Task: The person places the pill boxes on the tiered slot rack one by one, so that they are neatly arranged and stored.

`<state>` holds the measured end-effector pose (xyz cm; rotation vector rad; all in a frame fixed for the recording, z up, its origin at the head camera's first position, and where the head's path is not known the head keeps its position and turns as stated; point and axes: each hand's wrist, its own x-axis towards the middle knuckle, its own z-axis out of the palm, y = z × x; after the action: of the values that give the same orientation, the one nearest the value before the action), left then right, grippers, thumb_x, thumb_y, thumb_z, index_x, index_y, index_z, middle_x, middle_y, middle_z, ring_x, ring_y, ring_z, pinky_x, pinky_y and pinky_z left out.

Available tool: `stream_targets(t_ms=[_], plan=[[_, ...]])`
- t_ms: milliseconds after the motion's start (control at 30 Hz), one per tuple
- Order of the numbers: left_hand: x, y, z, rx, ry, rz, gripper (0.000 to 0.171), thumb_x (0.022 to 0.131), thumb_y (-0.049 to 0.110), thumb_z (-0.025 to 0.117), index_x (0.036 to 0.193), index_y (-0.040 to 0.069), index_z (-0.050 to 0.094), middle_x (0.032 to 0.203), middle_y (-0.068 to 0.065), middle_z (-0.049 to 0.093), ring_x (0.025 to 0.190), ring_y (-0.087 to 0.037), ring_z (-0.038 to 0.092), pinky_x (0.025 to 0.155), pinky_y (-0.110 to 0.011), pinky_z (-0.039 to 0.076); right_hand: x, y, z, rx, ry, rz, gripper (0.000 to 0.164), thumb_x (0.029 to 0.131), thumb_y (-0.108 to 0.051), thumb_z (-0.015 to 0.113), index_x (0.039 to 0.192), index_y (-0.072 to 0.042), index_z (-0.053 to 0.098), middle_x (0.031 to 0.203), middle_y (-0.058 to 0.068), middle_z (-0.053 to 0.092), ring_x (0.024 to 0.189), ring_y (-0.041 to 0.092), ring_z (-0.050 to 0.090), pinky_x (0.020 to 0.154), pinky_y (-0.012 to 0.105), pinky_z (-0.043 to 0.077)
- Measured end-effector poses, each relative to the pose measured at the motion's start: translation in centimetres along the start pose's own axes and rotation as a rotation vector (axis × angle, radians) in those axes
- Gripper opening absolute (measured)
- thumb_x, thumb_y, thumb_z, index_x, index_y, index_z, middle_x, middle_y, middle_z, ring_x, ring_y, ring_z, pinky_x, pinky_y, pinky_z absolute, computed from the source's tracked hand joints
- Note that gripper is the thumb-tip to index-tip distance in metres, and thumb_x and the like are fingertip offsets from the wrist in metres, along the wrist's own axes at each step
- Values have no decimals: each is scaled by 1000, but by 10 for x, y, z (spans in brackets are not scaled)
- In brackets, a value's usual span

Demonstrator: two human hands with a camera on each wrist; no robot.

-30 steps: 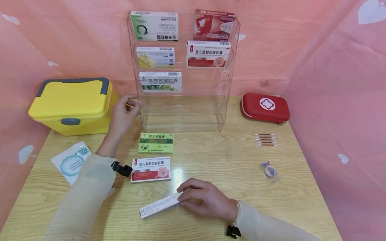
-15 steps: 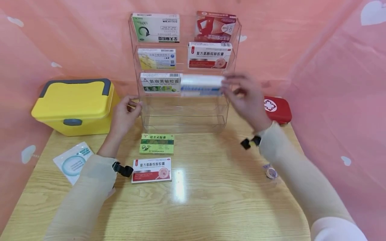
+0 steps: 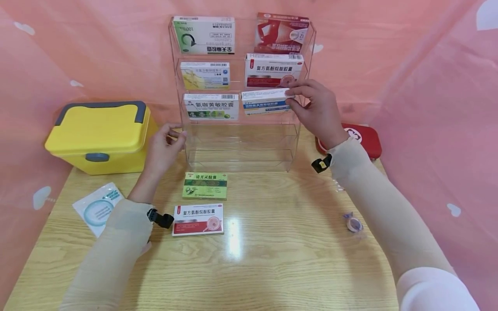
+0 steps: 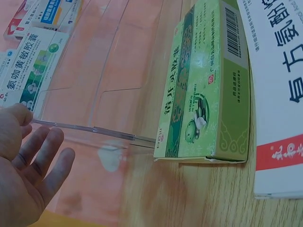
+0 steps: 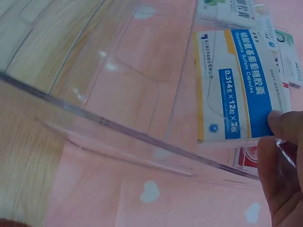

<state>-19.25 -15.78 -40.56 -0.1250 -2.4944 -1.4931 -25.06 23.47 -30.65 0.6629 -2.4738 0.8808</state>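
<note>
My right hand (image 3: 317,110) pinches one end of a white-and-blue medicine box (image 5: 234,85) between thumb and fingers. The box sits tilted at the right side of the third tier of a clear acrylic display rack (image 3: 241,162). Beside it on that tier stands a white-and-green medicine box (image 3: 212,108). My left hand (image 3: 165,144) pinches the rack's left side edge with thumb and forefinger, its other fingers loosely spread in the left wrist view. On the table before the rack lie a green medicine box (image 4: 203,90) and a white-and-red medicine box (image 3: 198,220).
Several more boxes fill the upper tiers, among them a red box (image 3: 282,34). A yellow case (image 3: 97,134) stands at left, with a flat white packet (image 3: 99,209) in front. A red first-aid pouch (image 3: 369,142) and a small wrapped roll (image 3: 354,223) are at right.
My right hand has lifted the white-and-blue box from the front of the table up to the rack's third tier, then tilted it there. My left hand keeps its place at the rack's side.
</note>
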Motion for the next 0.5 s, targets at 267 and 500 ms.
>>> stream_targets(t_ms=[267,500], plan=[[-1,-1,-2,0,-4,-7,34,102,29,64,128,8,64,97,-10,68,73,-22,63,55,-23,49,0,1,0,-193,-46,-41,21,94,-19,76,112,-9,78,122,3,69,107,24,50,87,37,43],[0,-1,-1,0,-10,0,33,102,28,64,128,8,64,98,-10,68,74,-22,63,57,-23,49,-7,0,1,-151,-20,-37,21,93,-17,77,111,-7,78,120,4,67,103,24,48,85,36,40]])
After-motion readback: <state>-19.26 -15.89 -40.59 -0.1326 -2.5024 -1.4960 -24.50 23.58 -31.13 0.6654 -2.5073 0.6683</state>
